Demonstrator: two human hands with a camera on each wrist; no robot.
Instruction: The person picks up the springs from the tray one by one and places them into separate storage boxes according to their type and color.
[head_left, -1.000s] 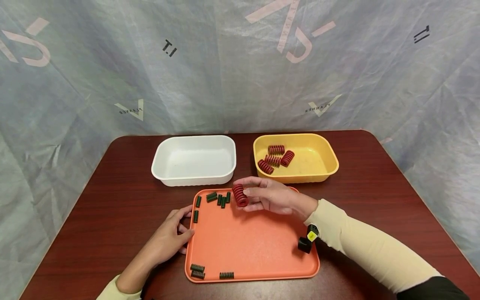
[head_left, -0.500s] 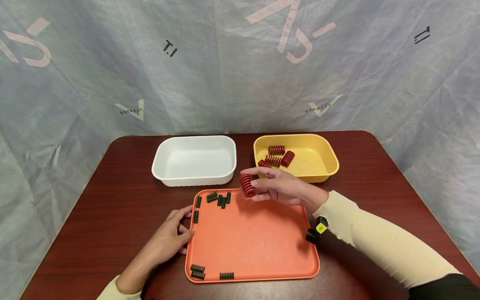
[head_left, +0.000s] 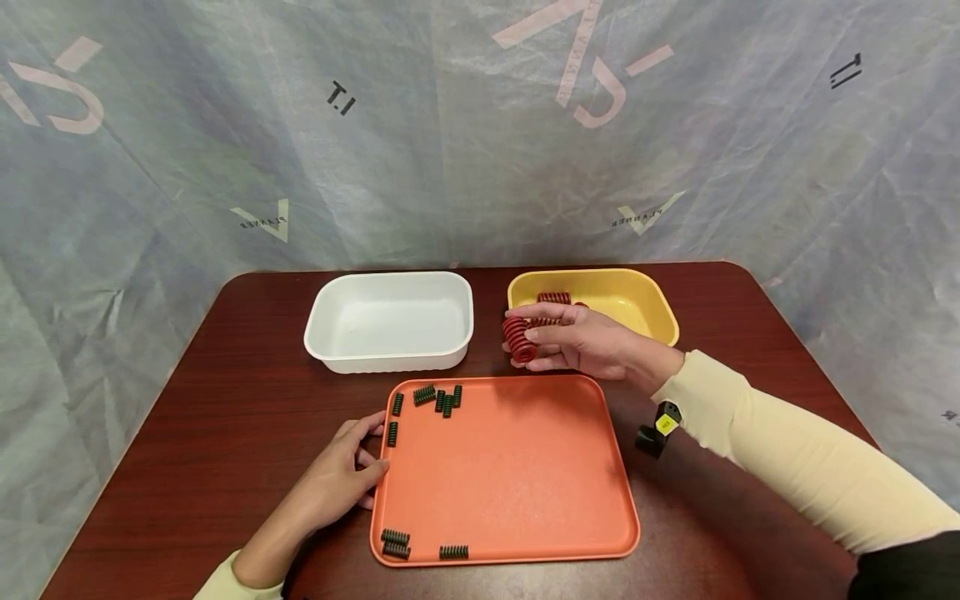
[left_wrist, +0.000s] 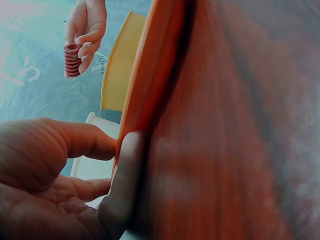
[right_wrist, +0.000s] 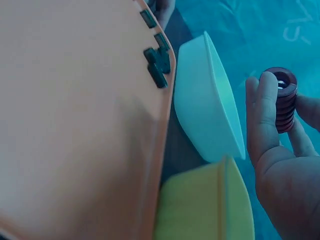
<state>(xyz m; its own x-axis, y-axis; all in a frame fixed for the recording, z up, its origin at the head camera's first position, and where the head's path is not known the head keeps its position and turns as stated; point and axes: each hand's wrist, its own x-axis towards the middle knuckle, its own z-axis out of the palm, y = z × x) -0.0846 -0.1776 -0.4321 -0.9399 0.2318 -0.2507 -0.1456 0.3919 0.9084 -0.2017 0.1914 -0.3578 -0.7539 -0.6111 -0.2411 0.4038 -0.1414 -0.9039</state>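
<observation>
My right hand (head_left: 588, 340) pinches a red coil spring (head_left: 519, 340) between thumb and fingers, in the air at the left front corner of the yellow bin (head_left: 652, 304). In the right wrist view the spring (right_wrist: 285, 100) stands nearly upright among the fingertips. More red springs (head_left: 553, 297) lie in the bin, partly hidden behind the hand. My left hand (head_left: 337, 473) holds the left rim of the orange tray (head_left: 517, 467); in the left wrist view a finger (left_wrist: 127, 170) reaches along the outside of the rim. Small green springs (head_left: 424, 394) lie along the tray's left side, with others (head_left: 395, 537) near its front edge.
A white bin (head_left: 390, 362) stands behind the tray, left of the yellow one. All of these are on a dark red wooden table (head_left: 247, 375). A grey printed sheet (head_left: 465, 150) hangs beyond the table's back edge.
My right hand has carried the red spring from over the tray's back edge rightward and away from me, up to the yellow bin. The left hand and tray have stayed put.
</observation>
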